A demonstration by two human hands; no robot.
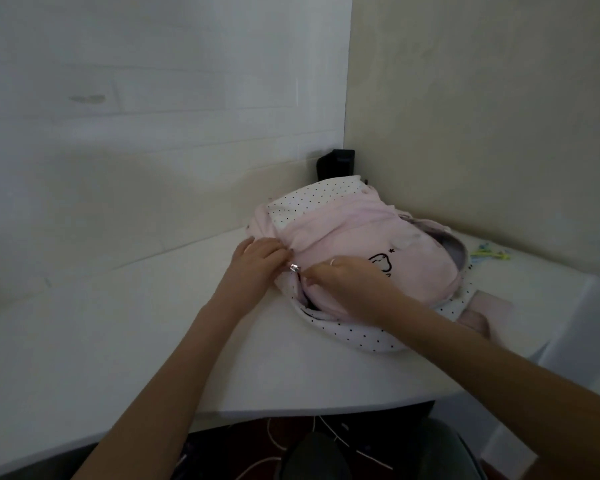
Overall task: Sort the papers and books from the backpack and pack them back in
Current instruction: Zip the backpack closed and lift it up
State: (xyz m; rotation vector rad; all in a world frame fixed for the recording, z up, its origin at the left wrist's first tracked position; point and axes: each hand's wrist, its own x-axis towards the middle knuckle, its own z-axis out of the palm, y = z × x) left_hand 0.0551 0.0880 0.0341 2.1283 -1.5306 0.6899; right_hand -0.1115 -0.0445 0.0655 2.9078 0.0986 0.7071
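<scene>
- A soft pink fabric backpack (357,251) with white, black-dotted trim lay on its side on the white table (125,334), pushed toward the far right corner where the two pale walls met.
- A black line drawing with a small star showed on the backpack's pink front panel, partly hidden by the right hand.
- The backpack's opening gaped at two spots: a dark slit at its near left edge, just under the hands, and a grey-lined gap at its far right side.
- The left hand (257,259) rested on the backpack's left edge, its fingers curled and gripping the gathered pink fabric there.
- The right hand (343,277), a pale ring on one finger, lay across the front panel with fingertips pinched at the fabric just beside a small shiny metal zipper pull (294,268); whether they held the pull itself or only the cloth next to it could not be told.
- The two hands were almost touching, with the zipper pull between them.
- A flat pink strap or flap (489,308) of the backpack lay spread on the table at its right.
- A small black box-shaped object (336,163) stood in the corner behind the backpack.
- Some small yellow-green and blue items (489,254), too blurred to identify, lay on the table to the backpack's right, near the wall.
</scene>
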